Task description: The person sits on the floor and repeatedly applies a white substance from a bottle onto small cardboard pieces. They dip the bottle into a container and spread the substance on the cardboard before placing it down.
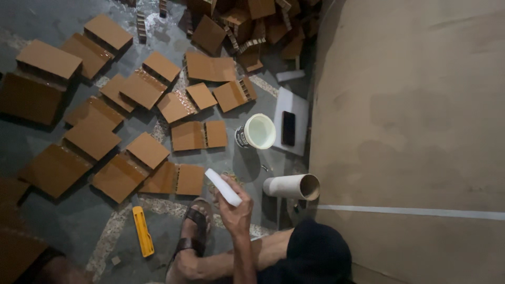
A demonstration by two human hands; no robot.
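Far left: brown cardboard pieces (94, 138) scattered flat across the grey floor (31, 147), some overlapping, some showing honeycomb edges. Lower left: a yellow utility knife (142, 231) lying on the floor, well apart from any hand. Just right of it: a foot in a brown sandal (193, 230), toes pointing up the picture toward the cardboard.

Centre: one hand (235, 210) raised above the sandal, fingers (230, 193) wrapped around a white block (222, 187), thumb on one side and the rest on the other. Block tilted, upper end toward the left, lower end inside the grip, held in the air over the floor and just beside the sandal. By the way the arm comes in, likely the right hand; cannot tell for certain. Other hand out of view.

Above the hand: a white tub (257, 131) standing open on the floor, near the cardboard. Right of it: a dark phone (288, 128) lying on a pale flat sheet (299, 113). Below: a pale cardboard tube (292, 186) on its side, open end facing right, near the held block but not touching. Bottom: a dark cap (315, 252). Far right: a big tan sheet (415, 121) with a pale strip (410, 211) across it.
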